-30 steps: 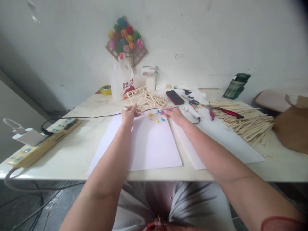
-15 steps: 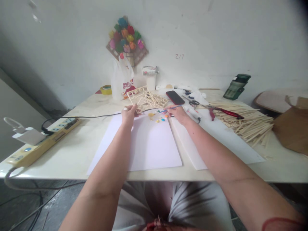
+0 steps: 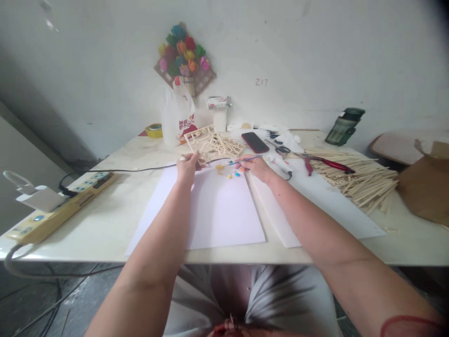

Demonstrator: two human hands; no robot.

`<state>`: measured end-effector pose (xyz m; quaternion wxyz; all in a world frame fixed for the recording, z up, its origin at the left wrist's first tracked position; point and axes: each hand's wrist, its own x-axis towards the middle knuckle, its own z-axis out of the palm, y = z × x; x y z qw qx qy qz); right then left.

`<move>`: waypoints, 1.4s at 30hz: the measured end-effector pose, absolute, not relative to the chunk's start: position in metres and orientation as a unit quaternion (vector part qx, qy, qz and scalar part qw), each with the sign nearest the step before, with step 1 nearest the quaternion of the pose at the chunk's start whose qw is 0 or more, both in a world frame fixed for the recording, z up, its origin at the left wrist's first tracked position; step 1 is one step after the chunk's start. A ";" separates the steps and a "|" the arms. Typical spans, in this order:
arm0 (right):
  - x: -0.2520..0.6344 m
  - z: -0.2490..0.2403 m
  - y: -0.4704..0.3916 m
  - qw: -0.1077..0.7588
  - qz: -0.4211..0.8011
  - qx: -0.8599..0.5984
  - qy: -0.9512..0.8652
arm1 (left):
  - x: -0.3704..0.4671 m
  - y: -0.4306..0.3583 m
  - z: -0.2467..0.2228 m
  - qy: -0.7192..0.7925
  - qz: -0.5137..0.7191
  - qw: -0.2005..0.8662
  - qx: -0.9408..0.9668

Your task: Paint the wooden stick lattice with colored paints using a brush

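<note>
My right hand [image 3: 253, 167] is closed around a thin blue paintbrush [image 3: 242, 161], its tip pointing left over the dabs of paint. Yellow paint [image 3: 220, 167], a blue dab [image 3: 237, 174] and a few other small coloured dabs lie at the far end of the white paper [image 3: 224, 215]. At the paper's far left corner my left hand [image 3: 189, 164] is closed, fingers pinched together; what they hold is too small to make out. Just behind both hands sits a pale wooden stick frame [image 3: 217, 144] with loose stick pieces.
A phone [image 3: 255, 142], scissors [image 3: 282, 149], a glue gun [image 3: 279, 164] and red-handled pliers [image 3: 333, 164] lie to the right, beside a pile of wooden sticks [image 3: 365, 182]. A power strip [image 3: 66, 208] stands left, its black cable crossing the table. A plastic bag [image 3: 177, 117] stands behind.
My right hand with the paintbrush has shifted slightly left, nearer the yellow paint. The left hand has hardly moved.
</note>
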<state>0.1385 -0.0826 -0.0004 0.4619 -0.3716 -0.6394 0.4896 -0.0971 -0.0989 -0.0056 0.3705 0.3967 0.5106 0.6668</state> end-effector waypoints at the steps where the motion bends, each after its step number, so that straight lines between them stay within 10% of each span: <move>1: 0.140 0.000 -0.082 0.462 0.486 -0.370 -0.643 | -0.097 -0.099 -0.005 0.513 0.666 0.370 0.396; 42: 0.152 -0.003 -0.074 0.477 0.463 -0.375 -0.647 | -0.098 -0.100 -0.006 0.510 0.665 0.370 0.399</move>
